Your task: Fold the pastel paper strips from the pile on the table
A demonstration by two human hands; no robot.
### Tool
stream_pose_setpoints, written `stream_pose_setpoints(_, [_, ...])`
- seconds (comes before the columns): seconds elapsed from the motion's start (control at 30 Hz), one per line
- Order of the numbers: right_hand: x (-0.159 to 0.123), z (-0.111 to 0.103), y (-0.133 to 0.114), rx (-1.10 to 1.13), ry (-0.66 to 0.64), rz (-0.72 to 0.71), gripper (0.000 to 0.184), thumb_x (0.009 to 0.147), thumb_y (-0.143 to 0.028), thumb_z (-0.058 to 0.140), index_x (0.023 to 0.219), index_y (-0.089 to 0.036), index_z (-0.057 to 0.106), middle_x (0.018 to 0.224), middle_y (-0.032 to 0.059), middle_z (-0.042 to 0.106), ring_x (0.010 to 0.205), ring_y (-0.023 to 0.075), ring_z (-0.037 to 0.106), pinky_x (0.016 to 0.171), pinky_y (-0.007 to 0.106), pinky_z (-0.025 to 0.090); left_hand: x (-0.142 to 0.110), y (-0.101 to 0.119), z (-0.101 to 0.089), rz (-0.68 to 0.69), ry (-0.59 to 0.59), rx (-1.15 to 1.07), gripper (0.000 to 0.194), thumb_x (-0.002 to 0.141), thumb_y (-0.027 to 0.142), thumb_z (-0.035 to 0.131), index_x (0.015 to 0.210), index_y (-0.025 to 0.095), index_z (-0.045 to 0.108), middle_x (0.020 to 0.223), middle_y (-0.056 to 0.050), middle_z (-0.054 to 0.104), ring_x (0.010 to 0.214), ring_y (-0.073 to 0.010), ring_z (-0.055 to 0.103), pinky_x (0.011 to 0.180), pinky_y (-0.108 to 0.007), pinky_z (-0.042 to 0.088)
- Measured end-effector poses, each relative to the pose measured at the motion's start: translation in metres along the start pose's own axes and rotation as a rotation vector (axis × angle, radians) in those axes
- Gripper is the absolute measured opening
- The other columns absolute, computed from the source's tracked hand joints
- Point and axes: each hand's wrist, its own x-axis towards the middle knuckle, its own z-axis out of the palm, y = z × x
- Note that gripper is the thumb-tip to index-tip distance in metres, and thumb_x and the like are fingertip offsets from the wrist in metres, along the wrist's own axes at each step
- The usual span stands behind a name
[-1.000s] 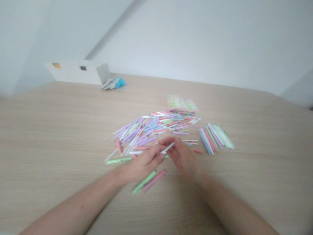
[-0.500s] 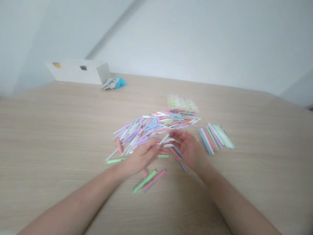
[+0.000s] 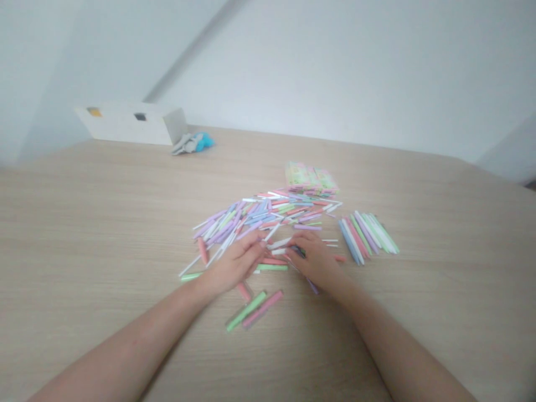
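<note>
A loose pile of pastel paper sticks [image 3: 255, 218] in pink, purple, green, blue and white lies mid-table. My left hand [image 3: 232, 263] rests palm down on the pile's near edge, fingers stretched flat over the sticks. My right hand [image 3: 315, 259] is beside it, palm down, with its fingers curled over a few sticks. A purple stick [image 3: 312, 286] pokes out from under that hand. A white stick [image 3: 280, 244] lies between the fingertips of both hands. A green and a pink stick [image 3: 253, 309] lie side by side near my left wrist.
A neat row of sticks [image 3: 368, 234] lies to the right of the pile. A pastel pack [image 3: 310, 178] sits behind the pile. At the far left of the wooden table [image 3: 104, 223] stand a white box [image 3: 129, 124] and a blue-grey bundle [image 3: 193, 143].
Both hands have moved forward and down onto the pile. The right hand, palm up with several sticks half a second ago, has turned palm down on the table.
</note>
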Motion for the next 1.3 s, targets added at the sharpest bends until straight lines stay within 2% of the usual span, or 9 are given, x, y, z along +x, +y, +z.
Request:
stream_pose_setpoints(0.2, [-0.002,0.002,0.001,0.004,-0.041,-0.064,0.014,0.080,-0.023,0.061,0.092,-0.019,0.067,0.101,0.0078,0.061,0.100,0.0215,0.053,0.090,0.035,0.040,0.000,0.005,0.000,-0.008,-0.006,0.023,0.023,0.088,0.037,0.048,0.093,0.016,0.057,0.049,0.008,0.042,0.041,-0.0072,0.038,0.045,-0.018,0.037])
stream_pose_setpoints(0.27, [-0.001,-0.001,-0.001,0.036,-0.037,-0.048,0.012,0.081,-0.023,0.060,0.090,-0.019,0.067,0.099,0.0073,0.062,0.098,0.0212,0.054,0.088,0.035,0.041,0.000,0.006,-0.001,-0.008,-0.029,0.023,0.025,0.088,0.038,0.048,0.096,0.017,0.058,0.062,0.004,0.053,0.051,-0.0089,0.049,0.052,-0.019,0.044])
stream_pose_setpoints(0.37, [0.000,-0.010,-0.004,0.139,-0.001,0.068,0.013,0.083,-0.025,0.056,0.089,-0.019,0.066,0.089,0.0047,0.065,0.086,0.0194,0.058,0.078,0.032,0.044,0.000,0.004,-0.003,0.003,-0.078,0.069,0.028,0.090,0.039,0.045,0.100,0.017,0.060,0.085,-0.002,0.063,0.075,-0.0141,0.060,0.069,-0.024,0.050])
stream_pose_setpoints(0.47, [0.000,-0.023,-0.005,0.368,0.066,0.216,0.020,0.082,-0.030,0.055,0.094,-0.019,0.066,0.082,0.0029,0.066,0.075,0.0174,0.060,0.070,0.030,0.046,0.000,0.000,-0.007,0.043,-0.084,0.161,0.029,0.091,0.037,0.042,0.101,0.016,0.061,0.099,-0.005,0.063,0.091,-0.0175,0.060,0.082,-0.027,0.048])
stream_pose_setpoints(0.6, [-0.001,-0.040,-0.001,0.820,0.121,0.423,0.025,0.076,-0.036,0.061,0.097,-0.022,0.066,0.066,-0.0015,0.058,0.064,0.0142,0.057,0.060,0.026,0.049,0.001,-0.003,-0.011,0.061,-0.091,0.267,0.030,0.092,0.036,0.040,0.104,0.016,0.060,0.098,-0.005,0.064,0.091,-0.0180,0.058,0.085,-0.028,0.046])
stream_pose_setpoints(0.73, [-0.003,-0.048,0.000,1.011,0.146,0.481,0.024,0.070,-0.033,0.066,0.093,-0.024,0.066,0.062,-0.0031,0.051,0.059,0.0124,0.053,0.053,0.024,0.049,0.000,-0.002,-0.012,0.065,-0.116,0.301,0.030,0.092,0.034,0.039,0.102,0.016,0.061,0.098,-0.005,0.064,0.090,-0.0181,0.058,0.085,-0.028,0.044])
stream_pose_setpoints(0.93, [-0.005,-0.046,0.000,0.923,0.131,0.402,0.020,0.073,-0.033,0.065,0.092,-0.024,0.067,0.063,-0.0021,0.053,0.060,0.0137,0.056,0.056,0.025,0.050,0.000,-0.001,-0.011,0.064,-0.151,0.338,0.031,0.092,0.033,0.038,0.103,0.016,0.061,0.092,-0.004,0.063,0.085,-0.0171,0.056,0.081,-0.027,0.044])
stream_pose_setpoints(1.13, [-0.006,-0.046,-0.004,0.848,0.114,0.282,0.016,0.076,-0.030,0.063,0.090,-0.023,0.067,0.079,0.0007,0.063,0.073,0.0158,0.060,0.066,0.028,0.050,0.000,-0.003,-0.013,0.063,-0.176,0.394,0.031,0.093,0.032,0.036,0.100,0.015,0.061,0.091,-0.003,0.062,0.086,-0.0167,0.055,0.079,-0.025,0.043])
stream_pose_setpoints(1.3, [-0.006,-0.049,-0.009,0.695,0.081,0.172,0.014,0.078,-0.028,0.061,0.089,-0.020,0.066,0.079,0.0017,0.064,0.071,0.0156,0.059,0.064,0.027,0.047,0.000,-0.001,-0.012,0.055,-0.175,0.427,0.031,0.092,0.035,0.038,0.097,0.016,0.062,0.081,-0.002,0.058,0.082,-0.0171,0.055,0.075,-0.027,0.046])
